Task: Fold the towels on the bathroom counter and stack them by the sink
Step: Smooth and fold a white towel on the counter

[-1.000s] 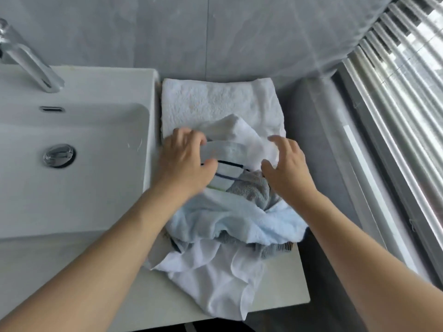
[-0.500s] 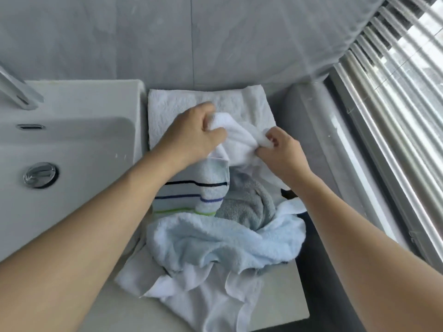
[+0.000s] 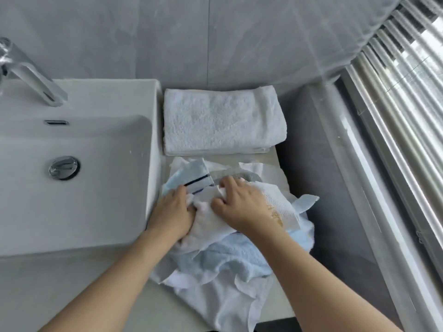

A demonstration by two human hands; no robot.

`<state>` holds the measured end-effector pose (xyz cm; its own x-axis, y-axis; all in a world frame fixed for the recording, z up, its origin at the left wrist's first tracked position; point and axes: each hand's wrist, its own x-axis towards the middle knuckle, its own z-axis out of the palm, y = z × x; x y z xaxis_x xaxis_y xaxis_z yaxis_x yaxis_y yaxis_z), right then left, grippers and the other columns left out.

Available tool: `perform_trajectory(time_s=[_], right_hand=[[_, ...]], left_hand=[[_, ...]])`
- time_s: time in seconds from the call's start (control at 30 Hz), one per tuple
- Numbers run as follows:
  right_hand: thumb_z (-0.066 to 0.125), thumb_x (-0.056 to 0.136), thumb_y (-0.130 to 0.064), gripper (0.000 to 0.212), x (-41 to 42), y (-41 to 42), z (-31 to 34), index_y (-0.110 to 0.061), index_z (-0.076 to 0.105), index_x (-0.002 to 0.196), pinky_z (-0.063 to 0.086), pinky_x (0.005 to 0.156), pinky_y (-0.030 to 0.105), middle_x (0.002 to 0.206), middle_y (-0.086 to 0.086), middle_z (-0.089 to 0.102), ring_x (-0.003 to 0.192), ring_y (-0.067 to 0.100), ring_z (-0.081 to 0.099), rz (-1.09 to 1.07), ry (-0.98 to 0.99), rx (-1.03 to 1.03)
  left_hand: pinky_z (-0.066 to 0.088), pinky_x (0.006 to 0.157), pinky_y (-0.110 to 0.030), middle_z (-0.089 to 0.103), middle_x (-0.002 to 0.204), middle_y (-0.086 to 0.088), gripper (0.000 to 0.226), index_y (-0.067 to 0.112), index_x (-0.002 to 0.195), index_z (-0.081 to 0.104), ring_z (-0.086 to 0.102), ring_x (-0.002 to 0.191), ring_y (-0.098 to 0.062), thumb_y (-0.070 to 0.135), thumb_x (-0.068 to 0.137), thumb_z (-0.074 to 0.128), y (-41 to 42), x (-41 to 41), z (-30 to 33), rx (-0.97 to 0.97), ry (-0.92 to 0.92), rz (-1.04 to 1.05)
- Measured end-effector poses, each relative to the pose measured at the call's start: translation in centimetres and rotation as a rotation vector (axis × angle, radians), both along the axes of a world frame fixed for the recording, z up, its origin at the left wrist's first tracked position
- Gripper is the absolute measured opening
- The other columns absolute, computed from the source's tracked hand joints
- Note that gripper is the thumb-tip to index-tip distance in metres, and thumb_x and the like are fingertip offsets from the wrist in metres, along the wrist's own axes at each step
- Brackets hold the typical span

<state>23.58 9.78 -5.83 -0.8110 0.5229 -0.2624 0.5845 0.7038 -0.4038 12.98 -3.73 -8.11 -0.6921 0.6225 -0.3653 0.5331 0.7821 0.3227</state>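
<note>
Nearest the camera, both bare forearms reached forward over the front edge of the desk [image 3: 279,307]. A thin white cloth [image 3: 225,305] lay crumpled at the near edge, part of it hanging past the front of the desk. On top of it sat a pale blue towel [image 3: 230,257], rumpled and unfolded.

Above that, a white towel [image 3: 211,224] lay bunched across the top of the heap. The left hand [image 3: 173,215] had its fingers [image 3: 189,209] curled into the left side of this white towel, gripping a fold. The right hand [image 3: 242,204] rested on the same towel from the right, fingers bent and pinching the fabric near its upper edge. The two hands sat close together, almost touching.

Just beyond the hands, a striped towel [image 3: 194,178] with dark lines showed at the upper left of the heap, and a small patch of grey towel [image 3: 247,176] showed beside it. How many pieces the heap held could not be told.

Farther back, against the grey wall, a folded white towel [image 3: 223,121] lay flat and squared on the desk, just beside the right rim of the sink [image 3: 153,140], apart from the heap.

To the left, the white sink carried a chrome drain plug [image 3: 64,167] and a chrome tap [image 3: 31,75]. At right, a window blind [image 3: 407,92] ran along the sill.
</note>
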Motion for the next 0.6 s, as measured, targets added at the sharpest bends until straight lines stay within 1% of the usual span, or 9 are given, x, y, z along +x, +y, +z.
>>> perform_trajectory(time_s=[0.07,0.13,0.27,0.33,0.37,0.43,0.47,0.53,0.6], right_hand=[[0.047,0.085,-0.041,0.033,-0.8,0.2,-0.9,-0.024,0.049,0.113,0.034,0.075,0.033,0.108,0.001,0.061,0.101,0.026,0.057,-0.030,0.046,0.033],[0.048,0.083,-0.040,0.033,-1.2,1.0,-1.2,-0.025,0.050,0.112,0.032,0.073,0.031,0.109,0.000,0.061,0.102,0.025,0.057,-0.084,0.067,-0.005],[0.051,0.082,-0.036,0.033,-0.7,1.3,-1.3,-0.026,0.050,0.114,0.033,0.075,0.029,0.108,-0.004,0.059,0.102,0.021,0.055,-0.087,0.109,0.010],[0.049,0.080,-0.039,0.042,-0.3,1.4,-1.0,-0.025,0.049,0.120,0.035,0.087,0.031,0.114,-0.003,0.057,0.107,0.022,0.051,-0.079,0.147,-0.002],[0.045,0.078,-0.044,0.050,0.1,1.6,-0.7,-0.025,0.047,0.125,0.032,0.094,0.033,0.119,-0.003,0.055,0.111,0.023,0.048,-0.064,0.156,0.011],[0.036,0.076,-0.057,0.064,1.4,2.2,0.0,-0.028,0.040,0.133,0.027,0.101,0.037,0.126,-0.004,0.051,0.117,0.022,0.045,-0.056,0.129,0.083],[0.033,0.076,-0.064,0.069,2.2,2.5,0.1,-0.029,0.039,0.135,0.026,0.102,0.038,0.128,-0.005,0.051,0.119,0.022,0.045,-0.073,0.095,0.125],[0.032,0.074,-0.076,0.073,3.8,2.8,0.3,-0.030,0.046,0.128,0.027,0.102,0.037,0.122,-0.005,0.053,0.118,0.022,0.047,-0.142,0.015,0.143],[0.038,0.075,-0.076,0.065,4.4,2.7,0.2,-0.025,0.056,0.111,0.031,0.098,0.036,0.109,-0.004,0.055,0.109,0.023,0.049,-0.181,-0.013,0.114]], left_hand=[[0.036,0.074,-0.039,0.061,0.113,-0.018,0.023,0.011,0.107,0.046,0.056,0.103,-0.039,0.033,0.099,0.045,0.2,-0.1,-1.1,0.084,0.068,0.034],[0.040,0.074,-0.041,0.063,0.107,-0.017,0.023,0.011,0.103,0.046,0.058,0.099,-0.040,0.034,0.098,0.045,0.6,-0.6,-1.0,0.148,0.114,0.044],[0.042,0.072,-0.043,0.060,0.109,-0.017,0.025,0.005,0.109,0.047,0.058,0.095,-0.040,0.025,0.094,0.050,0.8,-0.3,0.5,0.220,0.141,0.081],[0.045,0.074,-0.047,0.059,0.105,-0.019,0.027,0.001,0.108,0.049,0.058,0.092,-0.041,0.018,0.089,0.057,0.4,0.2,1.5,0.274,0.209,0.080],[0.046,0.072,-0.048,0.058,0.101,-0.019,0.028,0.001,0.106,0.051,0.057,0.089,-0.041,0.018,0.085,0.061,-0.1,0.7,1.9,0.323,0.285,0.072],[0.046,0.071,-0.046,0.056,0.103,-0.013,0.037,0.007,0.106,0.052,0.056,0.089,-0.037,0.032,0.082,0.062,-1.3,1.8,2.5,0.441,0.417,0.045],[0.047,0.074,-0.045,0.054,0.108,-0.010,0.045,0.011,0.110,0.051,0.055,0.094,-0.035,0.045,0.083,0.059,-1.9,2.4,2.7,0.472,0.389,0.011],[0.050,0.081,-0.043,0.048,0.119,-0.004,0.068,0.020,0.122,0.048,0.051,0.108,-0.029,0.072,0.078,0.050,-2.6,3.5,2.9,0.403,0.190,-0.063],[0.048,0.088,-0.042,0.041,0.125,-0.002,0.082,0.027,0.125,0.045,0.046,0.116,-0.026,0.084,0.068,0.050,-2.5,4.1,2.4,0.239,0.057,-0.126]])
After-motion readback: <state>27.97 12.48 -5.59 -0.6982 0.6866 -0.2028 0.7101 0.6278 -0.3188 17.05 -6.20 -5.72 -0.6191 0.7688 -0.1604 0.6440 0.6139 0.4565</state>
